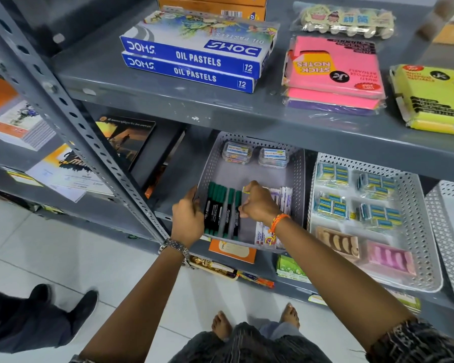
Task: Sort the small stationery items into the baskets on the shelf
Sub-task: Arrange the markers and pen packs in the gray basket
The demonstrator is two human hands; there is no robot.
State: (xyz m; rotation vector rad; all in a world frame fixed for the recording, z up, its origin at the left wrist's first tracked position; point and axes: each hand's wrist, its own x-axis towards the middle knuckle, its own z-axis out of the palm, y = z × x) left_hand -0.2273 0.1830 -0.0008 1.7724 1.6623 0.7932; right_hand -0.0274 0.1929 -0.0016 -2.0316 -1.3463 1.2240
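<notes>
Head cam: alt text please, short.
Two bare hands work in a grey perforated plastic basket on a grey metal shelf: left hand grips its edge, right hand arranges green-capped black markers. A white perforated basket beside it holds small packets.

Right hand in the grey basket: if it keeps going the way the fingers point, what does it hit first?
The right hand points left across the grey basket. First in line, probably, are the green-capped markers; its fingers already look to be at the nearest one, though depth is unclear.
</notes>
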